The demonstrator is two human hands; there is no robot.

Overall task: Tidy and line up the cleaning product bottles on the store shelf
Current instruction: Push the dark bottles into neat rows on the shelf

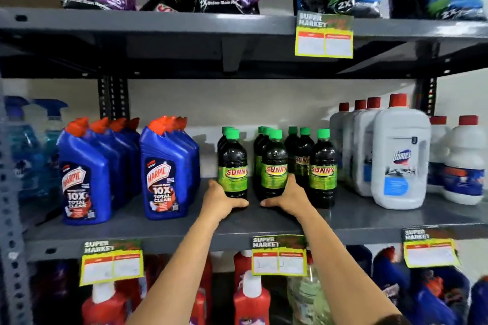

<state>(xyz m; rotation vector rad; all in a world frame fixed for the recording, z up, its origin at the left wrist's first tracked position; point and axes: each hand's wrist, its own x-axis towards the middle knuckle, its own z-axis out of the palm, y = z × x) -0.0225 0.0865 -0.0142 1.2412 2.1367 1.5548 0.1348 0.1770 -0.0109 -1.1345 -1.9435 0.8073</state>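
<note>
On the middle shelf [369, 216], dead centre, both hands are down at the base of the dark green-capped Sunny bottles. Left hand [220, 199] is wrapped round the foot of the front bottle of the left column [233, 163], thumb hooked across the front, fingers curling behind. Right hand [286, 199] mirrors it on the front bottle of the middle column [274, 166], thumb pointing in toward the other hand. Both bottles stand upright, long axis straight up, bases on the shelf, and there's a clear gap between them. That gap is the whole story: the two bottles sit side by side, each directly ahead of its own hand, so closing or evening the spacing looks like a sideways slide along the shelf. A third column [322, 169] stands just right of the right hand, its front bottle a touch further forward, I think, though the wide lens bends things. Blue Harpic bottles [161, 174] stand well to the left, white jugs [400, 158] to the right.
</note>
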